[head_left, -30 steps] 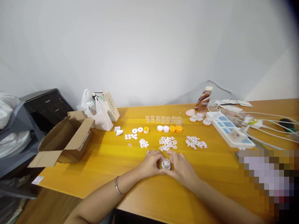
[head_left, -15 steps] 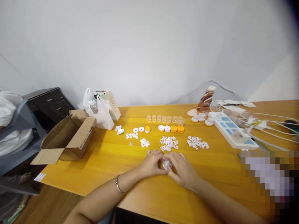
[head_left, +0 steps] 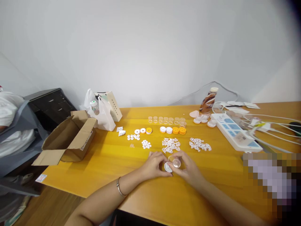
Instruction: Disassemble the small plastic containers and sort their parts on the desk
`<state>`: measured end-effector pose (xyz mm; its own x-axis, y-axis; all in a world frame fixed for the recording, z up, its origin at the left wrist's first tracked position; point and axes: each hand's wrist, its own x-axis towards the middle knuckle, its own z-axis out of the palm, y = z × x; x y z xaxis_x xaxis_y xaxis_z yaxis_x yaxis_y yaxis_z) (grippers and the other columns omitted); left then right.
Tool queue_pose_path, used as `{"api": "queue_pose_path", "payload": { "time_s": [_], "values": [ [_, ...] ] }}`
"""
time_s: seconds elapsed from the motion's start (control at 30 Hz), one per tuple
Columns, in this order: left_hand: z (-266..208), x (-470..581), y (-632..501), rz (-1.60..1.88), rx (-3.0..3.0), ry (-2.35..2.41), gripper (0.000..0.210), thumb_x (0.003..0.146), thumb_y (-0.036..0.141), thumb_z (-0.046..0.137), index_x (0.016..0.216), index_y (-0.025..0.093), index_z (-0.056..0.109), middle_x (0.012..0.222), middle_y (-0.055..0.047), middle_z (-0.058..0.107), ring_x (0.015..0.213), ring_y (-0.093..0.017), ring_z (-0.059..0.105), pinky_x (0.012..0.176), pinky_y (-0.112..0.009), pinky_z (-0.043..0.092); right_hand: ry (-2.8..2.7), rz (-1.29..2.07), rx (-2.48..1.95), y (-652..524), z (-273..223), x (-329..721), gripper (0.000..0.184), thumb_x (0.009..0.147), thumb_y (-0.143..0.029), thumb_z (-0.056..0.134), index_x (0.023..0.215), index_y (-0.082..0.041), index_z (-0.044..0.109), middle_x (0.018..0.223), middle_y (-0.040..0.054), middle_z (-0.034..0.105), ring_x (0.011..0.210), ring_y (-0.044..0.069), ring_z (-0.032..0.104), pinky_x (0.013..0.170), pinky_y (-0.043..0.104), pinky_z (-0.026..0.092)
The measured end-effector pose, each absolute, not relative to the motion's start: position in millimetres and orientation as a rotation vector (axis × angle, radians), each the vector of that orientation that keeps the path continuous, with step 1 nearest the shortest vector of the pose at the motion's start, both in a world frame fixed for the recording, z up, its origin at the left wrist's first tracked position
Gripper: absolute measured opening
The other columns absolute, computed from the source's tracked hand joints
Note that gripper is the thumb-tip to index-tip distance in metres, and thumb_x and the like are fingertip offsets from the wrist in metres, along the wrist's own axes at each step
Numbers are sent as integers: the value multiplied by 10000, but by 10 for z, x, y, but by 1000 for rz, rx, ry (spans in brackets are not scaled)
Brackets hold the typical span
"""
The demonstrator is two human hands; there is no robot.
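Observation:
Near the front of the wooden table, my left hand (head_left: 155, 165) grips a round white disc-shaped part (head_left: 167, 167) by its edge. Between the thumb and fingers of my right hand (head_left: 188, 168) is a small clear plastic cup (head_left: 176, 162), tilted so that its round end faces me. The cup is just right of the white part; whether they touch I cannot tell. Beyond my hands lie a pile of white openwork pieces (head_left: 171, 145) and a second such pile (head_left: 199, 144). White and orange round parts (head_left: 175, 130) stand behind them, then a row of clear cups (head_left: 166, 120).
Small white caps (head_left: 146, 144) lie left of the openwork pieces. An open cardboard box (head_left: 70, 138) and a white plastic bag (head_left: 104, 116) stand at the left. On the right are a bottle (head_left: 208, 100), a power strip (head_left: 235, 131) and tangled white cables (head_left: 261, 125).
The clear cup has come away to the right from the white part, carried by my right hand. My left hand has barely moved and keeps the white part.

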<state>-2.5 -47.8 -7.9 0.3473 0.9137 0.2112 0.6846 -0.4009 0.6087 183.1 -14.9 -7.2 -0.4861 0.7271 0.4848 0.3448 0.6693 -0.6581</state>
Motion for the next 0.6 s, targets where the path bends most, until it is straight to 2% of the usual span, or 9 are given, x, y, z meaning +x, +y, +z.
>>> {"api": "queue_pose_path", "payload": {
  "time_s": [0.23,0.4,0.5,0.6],
  "values": [
    [-34,-74,-494,876,2145,1258,684,485,494,790,1060,195,573,979,-58,586,927,-213,533,845,-332,382,-1886,521,-832,-47,19,1877,198,835,-333,547,996,-226,504,967,69,579,925,218,563,811,371,466],
    [175,-34,-524,1149,2047,1209,542,708,370,696,1186,212,494,1055,-78,556,982,-194,529,882,-346,419,-2001,632,-799,-85,-3,1898,218,829,-350,562,1009,-234,521,912,43,611,816,188,587,754,326,483],
    [338,68,-542,1212,2080,1143,533,729,329,681,1206,209,478,1055,-82,555,969,-185,538,870,-340,442,-2075,677,-724,-115,10,1906,197,823,-354,566,983,-239,556,879,33,616,791,181,589,709,300,489],
    [468,182,-537,1184,2123,1093,388,761,298,646,1122,193,549,1030,-80,572,944,-175,557,834,-313,465,-2070,686,-686,-118,38,1917,168,829,-346,538,949,-235,576,831,30,610,760,182,588,669,294,488]
  ]
}}
